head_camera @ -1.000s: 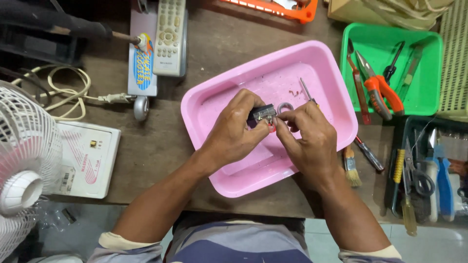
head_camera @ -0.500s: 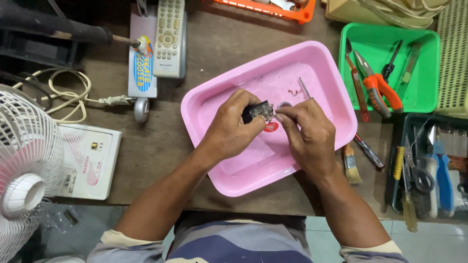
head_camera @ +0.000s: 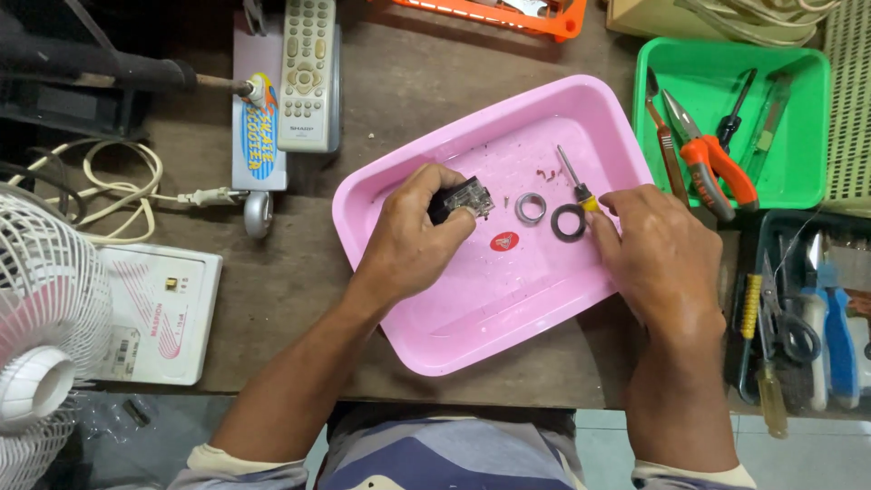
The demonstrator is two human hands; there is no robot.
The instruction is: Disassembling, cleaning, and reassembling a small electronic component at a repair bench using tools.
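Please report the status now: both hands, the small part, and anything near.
Left hand holds small black and clear part over pink tray. Right hand on small screwdriver. Silver ring, black ring, red disc lie between.

Two rings [head_camera: 531,208] [head_camera: 568,222] (one silver, one black), one pink tray [head_camera: 472,340], one green tray [head_camera: 726,59].

Small clear-and-black part [head_camera: 463,199] in left hand [head_camera: 413,240], over pink tray [head_camera: 508,308]
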